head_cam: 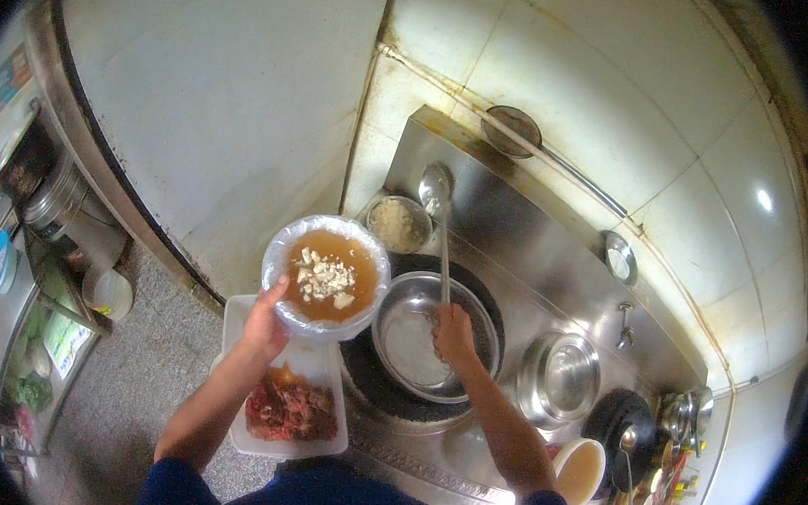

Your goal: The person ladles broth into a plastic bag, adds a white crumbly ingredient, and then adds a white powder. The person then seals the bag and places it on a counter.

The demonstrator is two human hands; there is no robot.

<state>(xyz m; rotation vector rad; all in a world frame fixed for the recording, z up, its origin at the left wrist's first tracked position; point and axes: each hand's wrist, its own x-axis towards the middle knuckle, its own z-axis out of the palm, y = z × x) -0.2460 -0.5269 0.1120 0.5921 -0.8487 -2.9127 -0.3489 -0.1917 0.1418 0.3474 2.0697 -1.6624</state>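
Note:
My left hand (272, 319) grips the rim of a plastic-lined bowl (322, 326). Brown liquid fills it, with pale crumbly lumps (327, 278) heaped in the middle. In my right hand (453, 333) is the handle of a long metal ladle (437, 184), whose bowl end points away from me and has bits of pale food on it. Below the ladle's handle, a wide metal basin (404, 338) rests in the black round burner well or wok (492, 309). Behind it sits a small bowl of pale crumbly food (400, 225), close to the ladle's head.
A white plastic tub (238, 421) with raw red meat (292, 407) is under my left forearm. Stacked metal basins (558, 378), a pale bucket (580, 473) and a second dark wok (621, 426) stand to the right. A long-handled strainer (512, 131) hangs at the tiled wall.

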